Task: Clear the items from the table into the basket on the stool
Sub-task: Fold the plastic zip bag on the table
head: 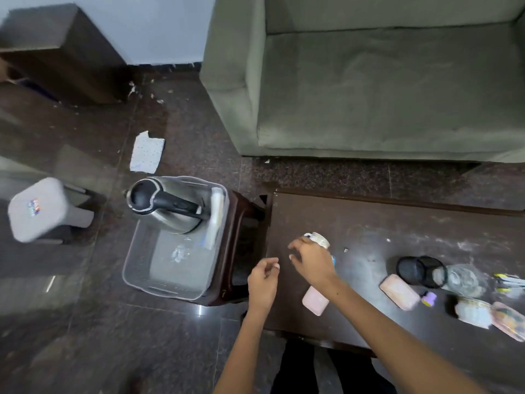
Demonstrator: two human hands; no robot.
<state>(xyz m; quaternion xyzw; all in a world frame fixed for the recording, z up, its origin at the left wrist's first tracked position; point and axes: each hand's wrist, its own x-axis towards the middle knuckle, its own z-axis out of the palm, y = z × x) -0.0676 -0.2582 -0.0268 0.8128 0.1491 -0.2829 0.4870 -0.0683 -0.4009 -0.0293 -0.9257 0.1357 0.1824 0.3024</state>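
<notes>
A grey plastic basket stands on a dark brown stool left of the dark table. Inside it lie a steel kettle with a black handle and a flat white item against the right wall. My right hand hovers over the table's left end, fingers loosely spread and holding nothing. A small patterned bottle lies just behind it. A pink case lies partly under my right forearm. My left hand hangs loosely curled and holds nothing by the table's left edge.
Further right on the table lie another pink case, a tipped black mesh cup, a glass bowl, a small purple item, pens and two packets. A green sofa stands behind. A grey stool and paper are on the floor.
</notes>
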